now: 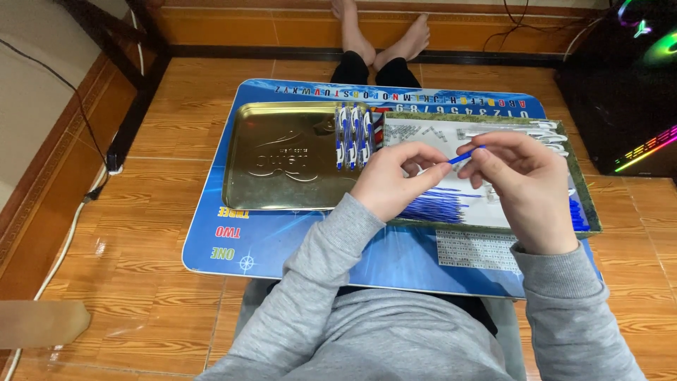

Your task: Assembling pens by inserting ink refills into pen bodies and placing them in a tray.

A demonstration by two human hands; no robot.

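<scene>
Both hands pinch a thin blue pen refill (462, 158) above the right tray (587, 212), left hand (392, 180) and right hand (525, 185) near its far edge, gold tin tray (282, 155) mostly bare at left.

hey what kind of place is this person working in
Probably a room at home: the person sits on a wood-patterned tiled floor at a low blue children's table, with a lit-up computer case beside them.

Gold rectangular metal tray (282, 183): glossy, embossed, reflective. Blue low plastic table (268, 243): smooth printed top, slight sheen. Thin blue plastic refill tube (462, 158): smooth, pinched between both hands. Grey cloth sleeves (317, 282): matt, soft knit. Orange wood-look floor (176, 106): glossy, grained.
</scene>
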